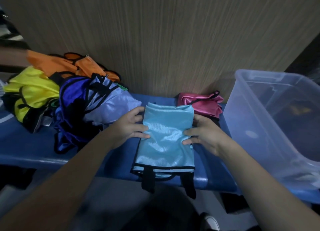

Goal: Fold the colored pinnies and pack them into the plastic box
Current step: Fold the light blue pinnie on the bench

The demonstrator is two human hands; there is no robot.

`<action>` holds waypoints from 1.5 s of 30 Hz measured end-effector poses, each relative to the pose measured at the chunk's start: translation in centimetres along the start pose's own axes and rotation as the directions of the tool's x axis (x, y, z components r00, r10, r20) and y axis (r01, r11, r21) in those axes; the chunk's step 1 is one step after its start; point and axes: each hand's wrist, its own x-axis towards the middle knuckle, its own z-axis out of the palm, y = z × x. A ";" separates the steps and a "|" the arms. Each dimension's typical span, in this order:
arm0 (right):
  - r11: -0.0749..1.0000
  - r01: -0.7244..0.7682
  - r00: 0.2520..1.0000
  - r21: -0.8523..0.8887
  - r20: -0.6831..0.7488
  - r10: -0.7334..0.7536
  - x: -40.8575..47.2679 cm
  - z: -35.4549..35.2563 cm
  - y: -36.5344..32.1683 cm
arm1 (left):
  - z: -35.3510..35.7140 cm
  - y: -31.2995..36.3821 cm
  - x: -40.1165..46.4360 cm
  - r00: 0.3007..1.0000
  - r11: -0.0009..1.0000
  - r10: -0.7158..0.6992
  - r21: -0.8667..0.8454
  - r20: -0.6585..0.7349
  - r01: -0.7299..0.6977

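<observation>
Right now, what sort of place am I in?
Probably a sports changing or kit room, though that's a guess: a long blue padded bench against a wood-grain wall panel, a heap of orange, yellow and blue mesh pinnies, and a clear plastic storage box.

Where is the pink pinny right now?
In the head view the pink pinny lies at the back of the blue bench, right of centre, against the wall, between the light blue pinny and the plastic box.
</observation>
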 end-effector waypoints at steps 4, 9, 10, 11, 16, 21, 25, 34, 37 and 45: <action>0.999 0.044 0.999 0.007 0.019 -0.044 -0.1 -0.5 0.5 | 0.2 -0.1 -0.2 1.000 0.999 0.021 -0.037 0.000 -0.021; 0.962 0.236 0.972 -0.136 0.016 -0.236 -0.1 -0.6 1.2 | 0.3 -0.7 -0.3 0.992 0.992 0.123 0.008 0.004 -0.124; 0.945 0.276 0.961 -0.176 0.021 -0.277 -0.1 -0.5 1.2 | 0.3 -0.8 -0.4 0.988 0.988 0.152 0.028 0.013 -0.153; 0.930 0.305 0.952 -0.207 0.031 -0.306 0.0 -0.4 1.3 | 0.2 -0.9 -0.4 0.983 0.982 0.180 0.044 0.022 -0.181; 0.832 0.390 0.920 -0.394 0.118 -0.375 0.4 -0.4 1.8 | -0.3 -1.0 -0.9 0.969 0.948 0.237 0.201 0.070 -0.247; 0.793 0.417 0.909 -0.444 0.176 -0.379 0.3 -0.8 1.8 | -0.6 -1.3 -1.0 0.954 0.882 0.262 0.364 0.148 -0.299; 0.762 0.414 0.910 -0.499 0.213 -0.355 0.1 -0.9 1.6 | -0.5 -1.3 -1.2 0.949 0.855 0.251 0.416 0.192 -0.311; 0.818 0.334 0.936 -0.468 0.263 -0.232 -1.7 -0.2 0.0 | -0.2 -1.4 -1.9 0.938 0.771 0.207 0.544 0.277 -0.331; 0.841 0.310 0.939 -0.443 0.280 -0.199 -1.9 0.1 0.0 | 0.4 -1.2 -2.3 0.940 0.747 0.174 0.582 0.294 -0.320; 0.576 0.456 0.886 -0.678 0.283 -0.368 -1.2 0.1 1.3 | 0.8 -0.5 -3.2 0.953 0.700 0.165 0.651 0.255 -0.296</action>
